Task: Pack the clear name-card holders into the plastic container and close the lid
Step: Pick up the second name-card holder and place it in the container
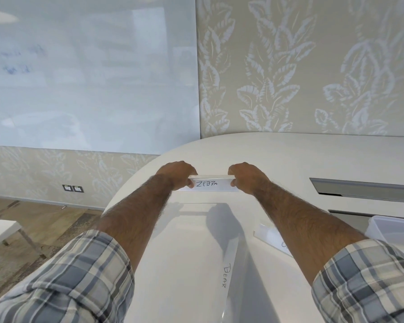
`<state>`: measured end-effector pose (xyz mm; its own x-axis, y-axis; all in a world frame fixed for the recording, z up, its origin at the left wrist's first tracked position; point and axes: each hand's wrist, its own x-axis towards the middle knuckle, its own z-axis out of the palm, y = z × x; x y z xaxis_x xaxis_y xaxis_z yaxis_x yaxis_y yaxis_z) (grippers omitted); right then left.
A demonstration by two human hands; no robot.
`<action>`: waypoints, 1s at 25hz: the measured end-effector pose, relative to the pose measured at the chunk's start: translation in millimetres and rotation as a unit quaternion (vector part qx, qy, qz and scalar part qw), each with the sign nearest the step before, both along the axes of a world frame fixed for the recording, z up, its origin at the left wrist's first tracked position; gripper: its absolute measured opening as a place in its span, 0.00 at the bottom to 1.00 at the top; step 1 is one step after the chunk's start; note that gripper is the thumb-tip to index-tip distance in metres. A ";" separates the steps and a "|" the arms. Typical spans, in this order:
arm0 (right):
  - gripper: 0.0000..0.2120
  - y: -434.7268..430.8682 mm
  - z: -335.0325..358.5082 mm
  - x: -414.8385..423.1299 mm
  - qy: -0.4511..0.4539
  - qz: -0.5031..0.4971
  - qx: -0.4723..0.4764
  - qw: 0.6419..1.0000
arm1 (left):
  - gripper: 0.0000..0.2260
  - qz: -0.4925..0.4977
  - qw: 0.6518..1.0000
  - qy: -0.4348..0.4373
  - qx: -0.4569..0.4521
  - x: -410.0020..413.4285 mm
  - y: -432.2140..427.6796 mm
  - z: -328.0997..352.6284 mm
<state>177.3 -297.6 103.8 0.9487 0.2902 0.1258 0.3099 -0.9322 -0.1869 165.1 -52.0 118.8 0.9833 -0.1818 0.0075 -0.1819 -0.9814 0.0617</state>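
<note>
Gripping the ZEBRA holder [210, 183] by its two short ends, left hand [179, 174] and right hand [244, 177] both pinched shut on it, out near the far curve of the desk [289, 155]. Biggest risk I'd guess: it's slick clear acrylic, so a pinch on the ends could slip, or the paper card could slide out if it gets tilted on the way over. The container [393, 229] sits well to the right of the ZEBRA holder and closer to the person, so that's a long carry across the BEAR holder [230, 259] and another holder [272, 237], both easy to knock since they nearly vanish on the glossy white top. The container looks like frosted, rounded-corner plastic, though it's cut off at the edge so I can't see a lid.
</note>
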 end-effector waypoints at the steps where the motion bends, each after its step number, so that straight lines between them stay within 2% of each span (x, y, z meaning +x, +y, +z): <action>1: 0.18 -7.8 8.0 -7.4 -0.008 -0.001 0.003 1.000 | 0.18 -0.006 1.000 -0.007 0.007 -7.2 -7.3 9.1; 7: 0.19 -68.2 44.2 -48.9 -0.052 -0.013 0.014 0.998 | 0.16 -0.034 0.998 -0.044 0.039 -46.7 -64.6 53.4; 13: 0.18 -173.1 69.9 -94.6 -0.070 -0.049 0.005 0.996 | 0.17 -0.073 0.994 -0.072 0.048 -88.8 -169.5 75.3; 25: 0.15 -392.1 71.7 -201.2 -0.055 -0.117 -0.015 0.991 | 0.19 -0.131 0.989 -0.063 -0.003 -158.4 -391.5 54.6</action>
<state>-23.9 -689.7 175.5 0.9717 0.0683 0.2262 0.1008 -0.9857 -0.1353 6.7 -443.5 173.3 0.8932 -0.4307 0.1291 -0.4375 -0.8988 0.0287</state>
